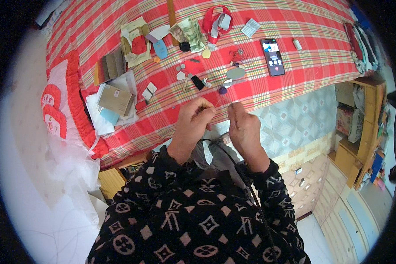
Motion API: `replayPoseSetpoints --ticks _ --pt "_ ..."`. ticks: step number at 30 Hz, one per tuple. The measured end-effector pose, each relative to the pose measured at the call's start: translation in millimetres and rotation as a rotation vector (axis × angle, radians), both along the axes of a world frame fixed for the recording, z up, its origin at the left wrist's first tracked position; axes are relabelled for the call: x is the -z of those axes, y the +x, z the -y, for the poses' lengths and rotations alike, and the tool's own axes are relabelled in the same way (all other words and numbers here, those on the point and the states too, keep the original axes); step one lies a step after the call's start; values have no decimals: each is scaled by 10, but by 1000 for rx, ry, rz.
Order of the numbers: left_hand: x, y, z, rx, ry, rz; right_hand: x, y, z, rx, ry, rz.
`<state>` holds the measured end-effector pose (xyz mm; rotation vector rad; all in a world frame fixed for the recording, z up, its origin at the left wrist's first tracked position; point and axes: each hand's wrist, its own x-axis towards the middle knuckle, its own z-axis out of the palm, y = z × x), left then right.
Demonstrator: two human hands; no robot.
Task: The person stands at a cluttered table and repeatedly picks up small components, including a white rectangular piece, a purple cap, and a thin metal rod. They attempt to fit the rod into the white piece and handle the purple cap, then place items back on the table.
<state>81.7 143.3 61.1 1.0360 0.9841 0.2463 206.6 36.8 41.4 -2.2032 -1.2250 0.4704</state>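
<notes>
My left hand (192,123) and my right hand (246,132) are raised in front of my body, just off the near edge of the bed, a short gap apart. The fingers of both are pinched together, facing each other. Whatever they hold, if anything, is too fine to make out. Just beyond them on the red plaid cover (171,99) lie a dark purple pompom-like ball (223,90), a grey-green oval piece (236,73), a small black rectangular object (198,82) and tangled red thin wire or thread (238,55).
A lit phone (273,58) lies farther right, near a small white bottle (297,44). Banknotes (190,34), a red-and-white ribbon roll (218,24) and a blister pack (250,27) lie at the back. Cardboard pieces (115,99) are piled left. A wooden shelf (365,119) stands right.
</notes>
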Motion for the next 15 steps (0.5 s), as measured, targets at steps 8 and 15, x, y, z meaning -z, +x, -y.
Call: replayPoseSetpoints --ticks 8,15 --pt "139 10 -408 129 59 -36 42 -150 -322 15 3 -268" --pt "264 -41 -574 132 16 -47 158 -189 -509 41 -77 -214"
